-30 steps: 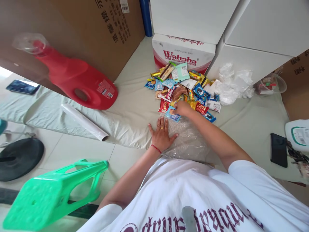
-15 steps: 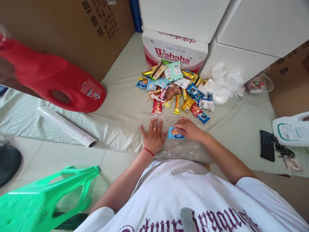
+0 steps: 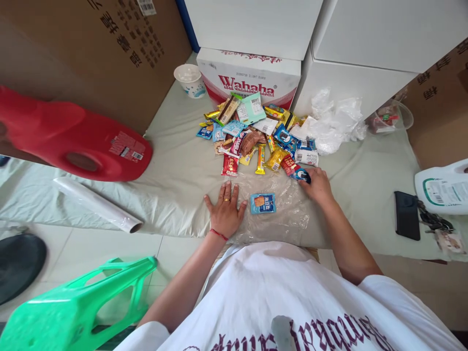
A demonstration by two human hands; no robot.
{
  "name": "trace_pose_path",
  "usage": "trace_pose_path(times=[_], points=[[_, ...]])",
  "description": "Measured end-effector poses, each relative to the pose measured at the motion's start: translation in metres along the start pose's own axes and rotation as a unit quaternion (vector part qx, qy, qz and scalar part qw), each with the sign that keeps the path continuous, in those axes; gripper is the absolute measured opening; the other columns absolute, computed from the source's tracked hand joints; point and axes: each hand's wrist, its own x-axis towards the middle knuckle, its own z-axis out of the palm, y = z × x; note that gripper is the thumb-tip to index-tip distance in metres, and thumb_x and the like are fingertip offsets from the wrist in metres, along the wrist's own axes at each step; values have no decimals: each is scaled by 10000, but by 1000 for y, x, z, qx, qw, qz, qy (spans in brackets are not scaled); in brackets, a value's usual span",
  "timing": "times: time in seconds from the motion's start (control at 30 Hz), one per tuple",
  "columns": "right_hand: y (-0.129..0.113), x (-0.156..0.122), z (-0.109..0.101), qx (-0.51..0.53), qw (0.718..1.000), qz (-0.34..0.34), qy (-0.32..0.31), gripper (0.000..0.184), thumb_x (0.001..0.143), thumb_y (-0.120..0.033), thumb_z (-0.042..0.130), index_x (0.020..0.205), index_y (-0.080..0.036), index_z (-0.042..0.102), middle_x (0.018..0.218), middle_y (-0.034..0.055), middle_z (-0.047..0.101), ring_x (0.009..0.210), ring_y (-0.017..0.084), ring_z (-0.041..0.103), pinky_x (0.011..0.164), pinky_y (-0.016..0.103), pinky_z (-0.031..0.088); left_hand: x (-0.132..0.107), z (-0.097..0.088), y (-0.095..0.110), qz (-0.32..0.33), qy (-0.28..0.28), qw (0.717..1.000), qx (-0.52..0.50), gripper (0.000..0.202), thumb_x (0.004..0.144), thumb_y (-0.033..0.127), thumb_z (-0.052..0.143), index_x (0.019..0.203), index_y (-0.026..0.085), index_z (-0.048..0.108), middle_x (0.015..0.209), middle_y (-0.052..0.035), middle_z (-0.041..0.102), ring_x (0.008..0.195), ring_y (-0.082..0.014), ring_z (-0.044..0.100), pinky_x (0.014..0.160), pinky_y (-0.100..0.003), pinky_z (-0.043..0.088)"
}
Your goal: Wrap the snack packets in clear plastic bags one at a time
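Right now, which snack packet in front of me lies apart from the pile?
The blue packet with the biscuit picture, on the clear plastic beside your left hand. The other packets are heaped together by the Wahaha box.

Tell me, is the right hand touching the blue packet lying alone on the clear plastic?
Apart: the head view shows clear plastic between the right hand and that packet.

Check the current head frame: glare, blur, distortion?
Head view: diffuse light, soft shadows; glare streaks on the clear plastic sheet; blue packet on it fairly crisp, finest print too small to read; wide-angle stretch toward the edges, plain on the green stool; red jug cropped at left; grey blotch hides some shirt lettering.
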Motion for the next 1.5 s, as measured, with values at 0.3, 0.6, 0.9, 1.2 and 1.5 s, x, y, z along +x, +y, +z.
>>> trace_pose_path(times=[0.3,0.6,0.9,1.2,1.5], points=[[-29,-57,-52,138,983,-89,80,486,926,-453,609,1355,-226,613,1228,123,633,1072,279,593,954,430,499,1,0,-2,1,-10,999,48,632,1048,495,284,1620,225,296,1688,-151,245,1569,-321,252,1207,-742,-42],[-125,-65,8,10,962,-236,-138,510,951,-399,649,1414,-195,583,1345,164,599,1161,333,511,969,473,422,-2,0,-4,10,41,999,14,594,1048,437,323,1597,213,350,1675,-181,290,1547,-343,303,1208,-746,51],[-47,-128,-31,167,900,-395,-85,368,952,-91,461,1253,-228,622,1236,120,639,1133,250,571,960,452,500,-38,17,-52,227,135,963,-61,320,948,213,568,1217,328,699,1242,-73,747,1288,-256,628,1230,-537,292],[-22,-158,0,66,912,-383,-129,264,991,-315,595,1220,-235,699,1358,138,632,1230,284,562,1017,501,486,-20,-17,-57,111,42,991,-54,432,1021,330,393,1408,242,565,1397,-122,665,1390,-326,532,1216,-718,92],[-42,-126,-23,292,904,-259,-174,230,1053,-365,471,1042,-238,662,993,73,719,939,199,654,878,366,512,-8,-38,-93,255,-124,957,-58,579,708,122,476,1269,222,580,1632,-109,417,1557,-295,294,1237,-680,64]])
